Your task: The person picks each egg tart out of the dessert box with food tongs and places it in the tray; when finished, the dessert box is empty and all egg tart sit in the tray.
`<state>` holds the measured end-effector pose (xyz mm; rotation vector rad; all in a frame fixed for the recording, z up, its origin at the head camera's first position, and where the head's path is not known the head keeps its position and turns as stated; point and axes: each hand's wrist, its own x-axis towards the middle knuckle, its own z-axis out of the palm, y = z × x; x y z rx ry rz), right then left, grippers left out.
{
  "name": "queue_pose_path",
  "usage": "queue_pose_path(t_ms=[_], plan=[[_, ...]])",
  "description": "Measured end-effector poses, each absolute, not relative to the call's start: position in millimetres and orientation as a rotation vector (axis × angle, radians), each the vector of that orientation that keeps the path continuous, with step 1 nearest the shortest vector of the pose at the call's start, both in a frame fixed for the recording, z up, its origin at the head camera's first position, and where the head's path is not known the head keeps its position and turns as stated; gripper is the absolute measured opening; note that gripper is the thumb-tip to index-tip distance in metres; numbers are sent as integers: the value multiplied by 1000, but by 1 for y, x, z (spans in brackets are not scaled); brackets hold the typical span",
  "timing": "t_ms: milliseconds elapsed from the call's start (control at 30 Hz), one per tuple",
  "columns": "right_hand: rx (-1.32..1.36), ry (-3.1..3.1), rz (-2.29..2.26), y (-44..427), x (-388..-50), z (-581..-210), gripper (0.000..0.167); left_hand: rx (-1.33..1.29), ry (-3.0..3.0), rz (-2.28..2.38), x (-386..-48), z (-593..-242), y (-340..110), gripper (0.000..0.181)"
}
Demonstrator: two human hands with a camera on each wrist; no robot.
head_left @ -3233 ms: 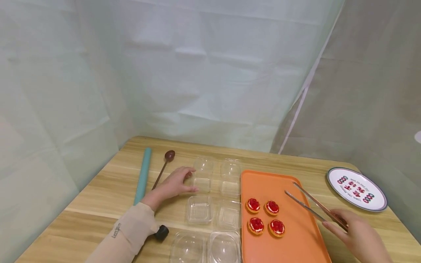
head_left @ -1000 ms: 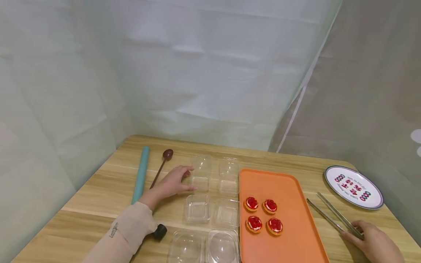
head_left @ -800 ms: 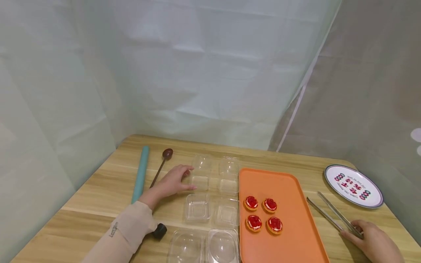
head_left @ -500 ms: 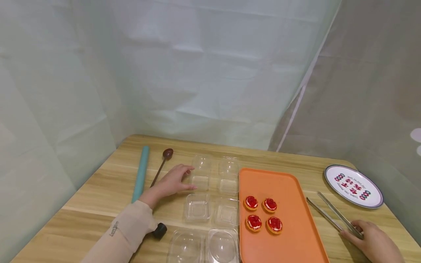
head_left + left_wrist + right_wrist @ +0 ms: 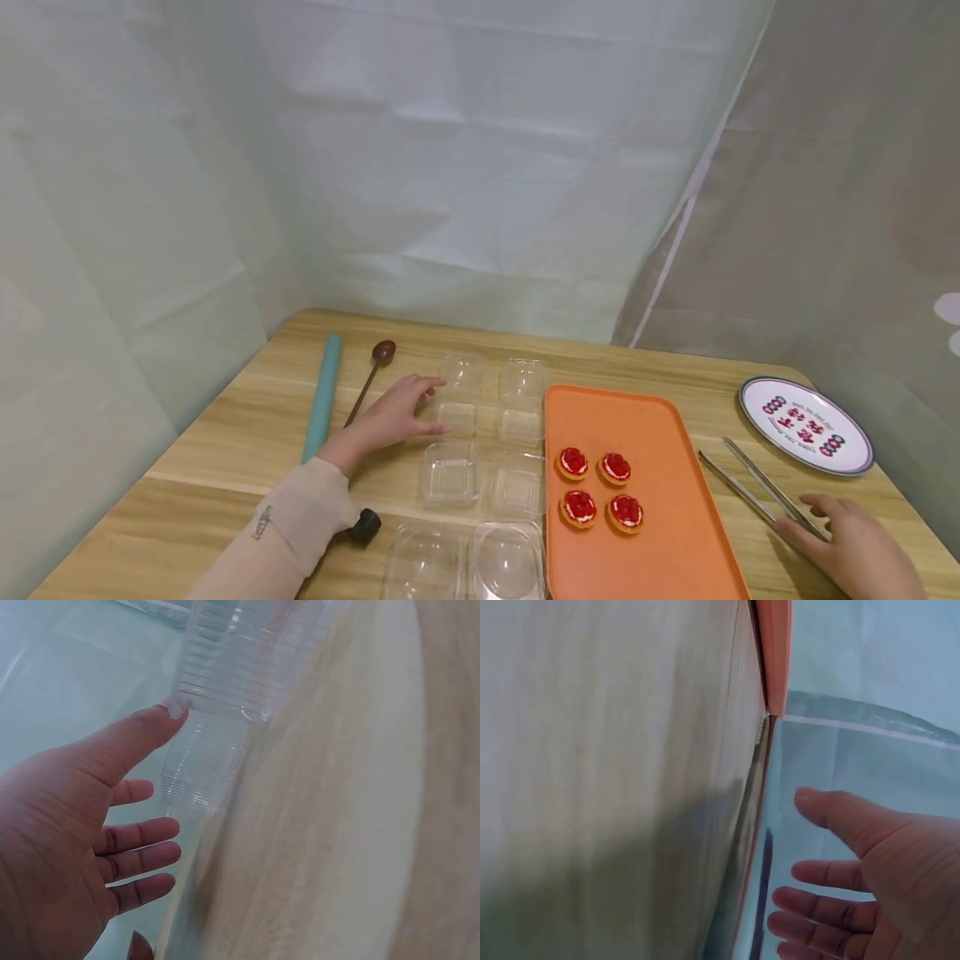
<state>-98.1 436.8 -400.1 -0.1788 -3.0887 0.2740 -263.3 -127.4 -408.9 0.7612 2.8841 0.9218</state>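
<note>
My left hand (image 5: 395, 415) is at the left of the rear clear plastic container (image 5: 457, 417), thumb and fingers spread apart; the left wrist view shows the thumb near the plastic, and whether it touches I cannot tell. Metal food tongs (image 5: 752, 490) lie on the table between the tray and the plate. Around their near end is my right hand (image 5: 851, 542), its fingers loose and off the tongs. In the right wrist view the right hand (image 5: 870, 877) has nothing between thumb and fingers. Several red-topped tarts (image 5: 578, 509) sit on the orange tray (image 5: 660, 433).
More clear containers (image 5: 508, 558) stand in rows left of the tray. Further left lie a teal rod (image 5: 323, 396) and a long-handled brown spoon (image 5: 383, 352). A black round object (image 5: 365, 527) is by the left sleeve. At the right is a white printed plate (image 5: 806, 425).
The tongs went from above the tray to the table at its right. My right hand, which held them, has now loosened its fingers. The left hand has stayed almost still.
</note>
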Motion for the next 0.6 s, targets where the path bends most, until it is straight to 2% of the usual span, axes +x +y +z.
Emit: queue_pose_path(t_ms=[400,600], plan=[[23,-2751,324,409,-103,-394,50,775,3042,754,-258,-392,-121,79],[98,-2711,403,389,-106,-385,54,865,3191,577,-254,-384,-116,79]])
